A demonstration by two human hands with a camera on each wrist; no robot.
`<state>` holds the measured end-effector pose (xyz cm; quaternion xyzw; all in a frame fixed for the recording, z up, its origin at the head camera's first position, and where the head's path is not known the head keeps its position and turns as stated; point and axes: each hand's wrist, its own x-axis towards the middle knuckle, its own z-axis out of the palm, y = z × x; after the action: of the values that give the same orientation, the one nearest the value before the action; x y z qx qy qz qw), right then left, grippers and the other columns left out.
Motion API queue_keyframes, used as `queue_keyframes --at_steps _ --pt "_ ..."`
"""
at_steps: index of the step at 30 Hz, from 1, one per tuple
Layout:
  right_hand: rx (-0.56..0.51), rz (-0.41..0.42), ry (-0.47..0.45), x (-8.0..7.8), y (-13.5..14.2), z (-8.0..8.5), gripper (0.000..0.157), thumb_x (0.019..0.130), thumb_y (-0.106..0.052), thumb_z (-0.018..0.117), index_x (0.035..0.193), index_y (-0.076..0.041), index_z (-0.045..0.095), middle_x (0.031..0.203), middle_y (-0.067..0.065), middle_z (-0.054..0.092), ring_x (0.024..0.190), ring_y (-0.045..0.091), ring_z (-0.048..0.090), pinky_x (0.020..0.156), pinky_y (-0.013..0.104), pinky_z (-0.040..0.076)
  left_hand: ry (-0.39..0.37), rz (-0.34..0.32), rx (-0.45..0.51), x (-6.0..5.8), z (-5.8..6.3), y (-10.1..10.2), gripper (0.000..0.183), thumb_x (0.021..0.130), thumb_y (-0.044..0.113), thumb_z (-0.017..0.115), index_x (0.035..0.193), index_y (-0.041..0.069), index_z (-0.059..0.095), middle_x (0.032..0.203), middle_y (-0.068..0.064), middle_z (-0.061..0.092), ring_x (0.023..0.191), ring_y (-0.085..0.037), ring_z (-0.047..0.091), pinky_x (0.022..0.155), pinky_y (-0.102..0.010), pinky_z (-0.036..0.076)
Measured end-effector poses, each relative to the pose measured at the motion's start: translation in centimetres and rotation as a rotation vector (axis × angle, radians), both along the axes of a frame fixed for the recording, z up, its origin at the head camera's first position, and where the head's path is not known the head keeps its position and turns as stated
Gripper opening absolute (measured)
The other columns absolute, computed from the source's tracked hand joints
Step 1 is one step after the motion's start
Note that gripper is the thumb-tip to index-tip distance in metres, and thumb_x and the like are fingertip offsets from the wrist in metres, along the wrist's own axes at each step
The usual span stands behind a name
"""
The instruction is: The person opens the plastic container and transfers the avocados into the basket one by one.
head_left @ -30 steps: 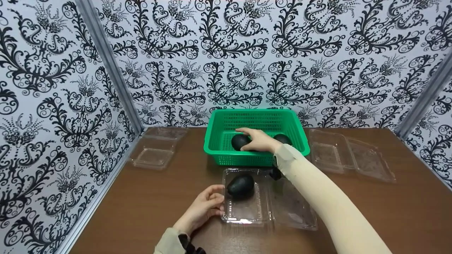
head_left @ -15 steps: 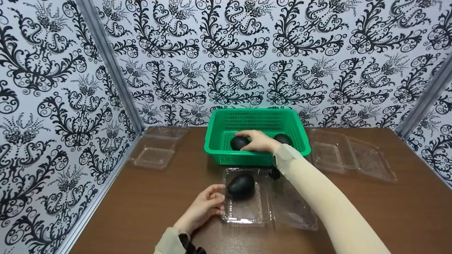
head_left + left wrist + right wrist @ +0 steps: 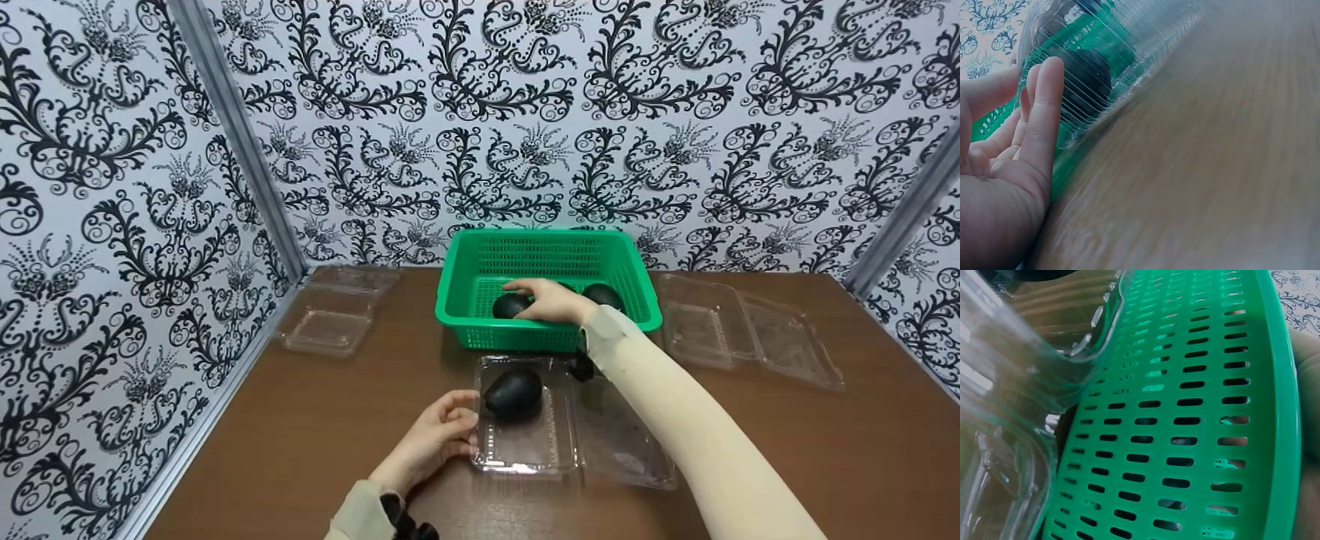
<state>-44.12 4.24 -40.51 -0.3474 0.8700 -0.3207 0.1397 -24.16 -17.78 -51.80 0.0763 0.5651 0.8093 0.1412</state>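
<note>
In the head view, my right hand [image 3: 551, 300] reaches over the front rim of a green plastic basket [image 3: 491, 337]. Its thumb and fingers curl round a dark avocado [image 3: 510, 305], partly covered by the hand. Another avocado [image 3: 602, 295] lies to the right inside the basket. My left hand [image 3: 435, 435] touches the left edge of a clear plastic clamshell box [image 3: 517, 446] with relaxed, fairly straight fingers. Within that box's tray, near the back, rests one black avocado [image 3: 514, 395]. The left wrist view shows straight fingers [image 3: 1044, 112] against the ribbed box wall [image 3: 1086, 112].
The box's lid [image 3: 626, 442] lies folded open to the right, under my right forearm. Further clear clamshells stand open at the back left [image 3: 326, 330] and right [image 3: 697, 330] of the brown table [image 3: 300, 442]. Patterned walls [image 3: 540, 127] rise behind and at the sides.
Both hands hold nearly the same place; the head view shifts very slightly. A sliver of another dark avocado has come into sight behind my right hand.
</note>
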Motion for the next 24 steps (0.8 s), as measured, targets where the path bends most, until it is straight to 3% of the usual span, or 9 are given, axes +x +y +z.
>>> queue_keyframes --at_steps 8,14,24 --pt "0.021 0.017 -0.004 -0.17 -0.03 -0.08 0.055 0.09 -0.012 0.066 0.142 -0.007 0.048 0.144 0.015 0.046 0.131 0.033 0.043 0.105 0.047 0.039 -0.003 0.0 0.009 0.07 0.11 -0.09 0.042 0.093 0.002 0.06 0.132 -0.002 0.043 0.09 -0.005 0.058 0.067 -0.013 0.057 0.061 -0.026 0.056" --pt "0.025 0.021 0.003 -0.26 -0.11 -0.22 0.053 0.09 -0.016 0.067 0.14 -0.011 0.052 0.143 0.009 0.048 0.133 0.027 0.041 0.107 0.043 0.037 -0.009 0.004 0.01 0.04 0.15 -0.09 0.042 0.093 0.002 0.06 0.131 -0.002 0.043 0.089 -0.004 0.058 0.067 -0.013 0.057 0.061 -0.026 0.055" --pt "0.02 0.029 0.01 -0.15 0.04 -0.27 0.05 0.091 -0.016 0.066 0.139 -0.011 0.054 0.143 0.01 0.049 0.133 0.028 0.04 0.108 0.043 0.036 -0.006 -0.004 0.014 0.02 0.19 -0.09 0.042 0.093 0.002 0.059 0.131 -0.002 0.042 0.089 -0.004 0.058 0.068 -0.013 0.056 0.061 -0.025 0.055"
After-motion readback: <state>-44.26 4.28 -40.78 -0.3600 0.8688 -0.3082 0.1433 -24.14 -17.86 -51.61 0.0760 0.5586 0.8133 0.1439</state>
